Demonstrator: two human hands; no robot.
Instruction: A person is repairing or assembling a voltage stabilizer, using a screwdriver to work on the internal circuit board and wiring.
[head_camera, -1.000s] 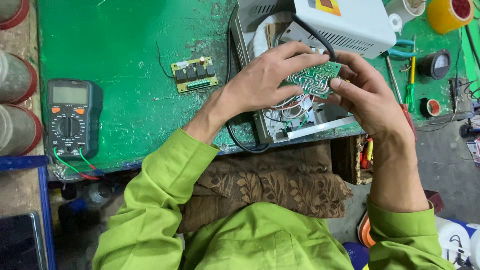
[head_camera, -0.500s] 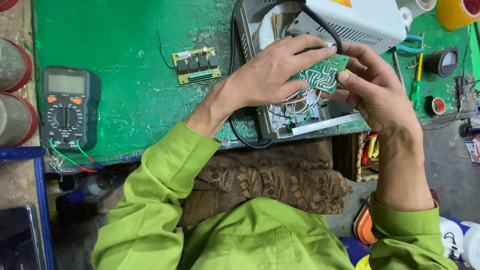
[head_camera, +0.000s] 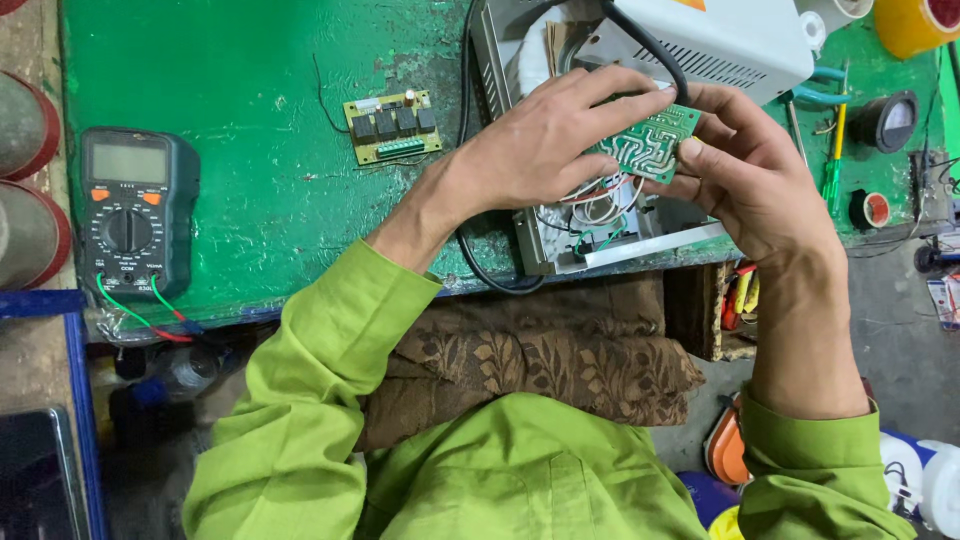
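Scuffed green bench (head_camera: 250, 200); flat etched circuit board (head_camera: 650, 142).

Two circuit boards (head_camera: 648, 142) (head_camera: 392, 127), one multimeter (head_camera: 128, 213), one opened metal device case (head_camera: 560, 235), two hands (head_camera: 545, 140) (head_camera: 755, 180).

Scuffed green workbench (head_camera: 250, 220) above grey floor (head_camera: 900, 330).

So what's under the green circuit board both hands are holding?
Under the green circuit board, red and white wires run into the open metal chassis. The hands and board cover the rest.
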